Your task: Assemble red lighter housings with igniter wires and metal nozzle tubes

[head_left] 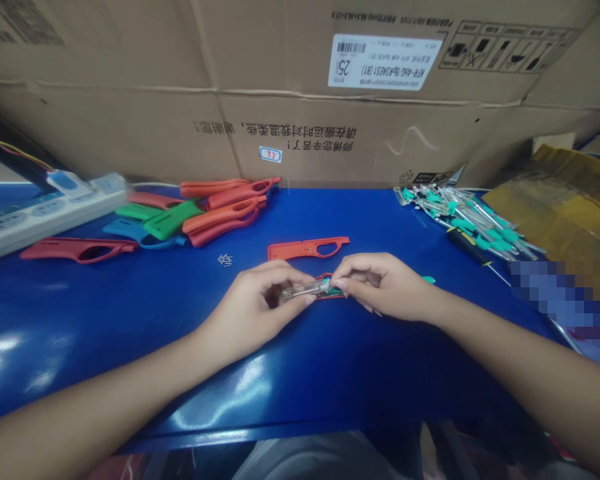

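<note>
My left hand (253,303) is closed around the clear tank end of a lighter insert (304,289), between thumb and fingers. My right hand (387,287) pinches the insert's other end, near its green part. Just behind and under the fingertips is a red lighter shell half (325,275), mostly hidden. A small green piece (429,280) shows beyond my right hand. Farther back, an orange-red shell half (305,249) lies flat with its inner side up. A small pile of screws (225,259) lies to the left of it.
Red, orange, green and blue lighter shells (200,217) are heaped at the back left beside a white power strip (55,213). Several lighter inserts (473,220) and a screwdriver (467,245) lie at the right. A large cardboard box (155,140) walls off the blue table (180,393).
</note>
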Tool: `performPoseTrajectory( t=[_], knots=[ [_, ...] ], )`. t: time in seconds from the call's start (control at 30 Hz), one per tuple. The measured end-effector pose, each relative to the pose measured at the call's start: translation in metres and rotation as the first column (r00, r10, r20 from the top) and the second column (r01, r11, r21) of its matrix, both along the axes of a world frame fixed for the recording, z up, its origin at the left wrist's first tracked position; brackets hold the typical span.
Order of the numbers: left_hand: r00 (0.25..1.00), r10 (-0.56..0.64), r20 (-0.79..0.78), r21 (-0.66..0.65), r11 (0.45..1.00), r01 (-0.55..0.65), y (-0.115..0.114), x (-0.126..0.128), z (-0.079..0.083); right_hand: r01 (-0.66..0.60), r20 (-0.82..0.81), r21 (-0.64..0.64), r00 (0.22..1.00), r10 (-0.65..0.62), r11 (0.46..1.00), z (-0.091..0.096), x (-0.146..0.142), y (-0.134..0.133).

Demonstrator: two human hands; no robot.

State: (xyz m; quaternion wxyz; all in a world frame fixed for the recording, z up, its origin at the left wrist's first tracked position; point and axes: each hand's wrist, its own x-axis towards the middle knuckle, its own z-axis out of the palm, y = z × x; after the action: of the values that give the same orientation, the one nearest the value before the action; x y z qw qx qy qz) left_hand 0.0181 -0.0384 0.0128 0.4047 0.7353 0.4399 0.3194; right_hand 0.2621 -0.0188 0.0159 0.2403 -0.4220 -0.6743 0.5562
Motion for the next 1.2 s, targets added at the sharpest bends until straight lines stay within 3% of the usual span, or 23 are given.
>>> performPoseTrajectory(
  t=[0.23, 0.87, 1.0, 1.2],
  knots=[
    [1.0, -0.008, 0.003, 0.011, 1.0, 0.008, -0.0006, 0.0003, -0.0009, -0.022, 0.064, 0.139, 0.998, 0.013, 0.99, 0.0004, -0.0012, -0.0013],
    [1.0, 0.012, 0.004, 0.07, 0.997, -0.012, -0.0025, 0.0039, -0.005, -0.024, 0.09, 0.185, 0.996, 0.007, 0.983, -0.0001, -0.0035, -0.0032],
    [1.0, 0.013, 0.0, 0.068, 0.998, -0.013, -0.0026, 0.0035, -0.0033, 0.005, 0.067, 0.142, 0.998, -0.014, 0.99, 0.0009, -0.0049, -0.0031],
    [0.999, 0.04, 0.022, 0.041, 0.998, -0.041, 0.0001, 0.0032, -0.0016, 0.056, 0.008, -0.045, 0.998, -0.056, 0.997, 0.0025, -0.0031, -0.0031]
  ],
)
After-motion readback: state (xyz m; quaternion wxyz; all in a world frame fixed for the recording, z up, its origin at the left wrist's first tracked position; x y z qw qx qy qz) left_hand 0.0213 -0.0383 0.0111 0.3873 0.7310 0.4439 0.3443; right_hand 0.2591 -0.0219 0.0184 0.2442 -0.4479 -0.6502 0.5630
